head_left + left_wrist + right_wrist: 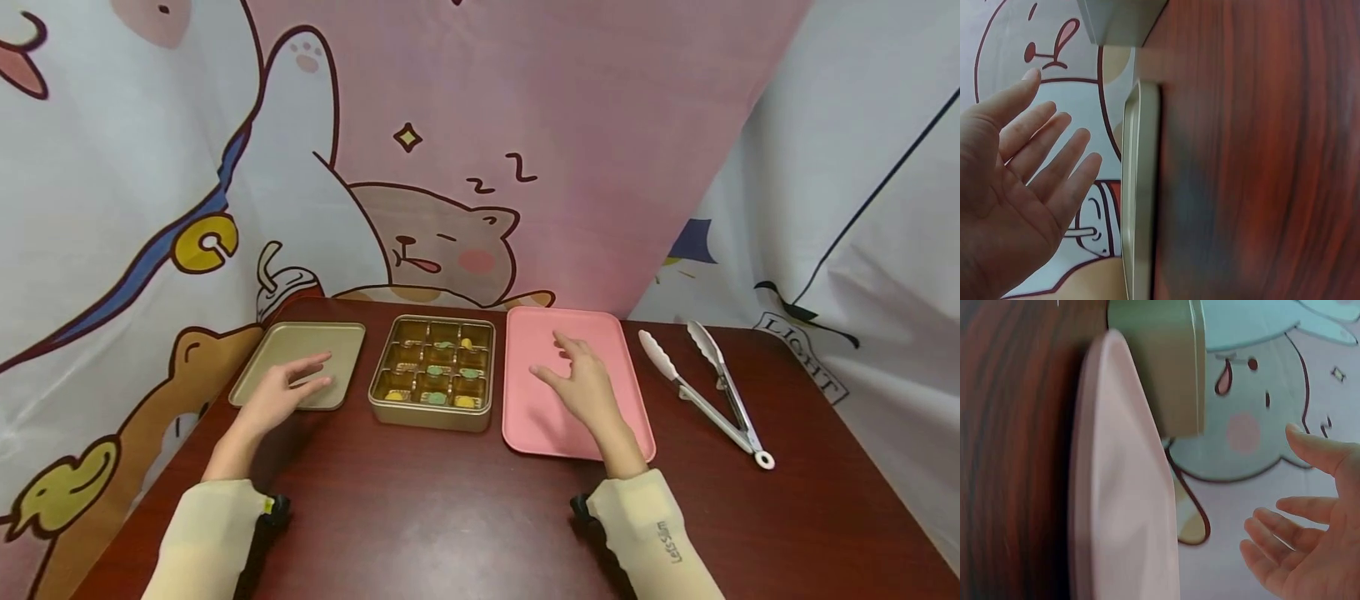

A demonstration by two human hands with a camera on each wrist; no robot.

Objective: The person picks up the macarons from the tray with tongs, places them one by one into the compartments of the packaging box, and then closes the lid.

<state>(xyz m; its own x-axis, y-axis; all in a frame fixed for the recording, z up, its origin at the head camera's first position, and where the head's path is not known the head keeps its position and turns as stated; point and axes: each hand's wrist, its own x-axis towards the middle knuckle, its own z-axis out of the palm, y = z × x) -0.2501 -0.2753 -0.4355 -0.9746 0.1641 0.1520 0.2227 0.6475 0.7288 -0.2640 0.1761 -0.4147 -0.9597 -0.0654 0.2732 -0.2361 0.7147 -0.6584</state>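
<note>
My left hand [281,393] hovers over the near part of a shallow gold-beige tray [311,342], its fingers relaxed and holding nothing. In the left wrist view the same hand [1019,175] is apart from the tray's rim [1141,187]. My right hand [585,387], also holding nothing, is above a pink tray [536,425] with fingers loosely spread. The right wrist view shows that hand [1310,531] clear of the pink tray [1129,506]. Between the trays stands a gold tin box [431,415] divided into compartments, with small green and yellow pieces in several of them.
Metal tongs with white scalloped tips [708,400] lie spread apart at the right of the dark red wooden table [442,517]. A cartoon-printed cloth [600,167] hangs behind the table's back edge and along both sides.
</note>
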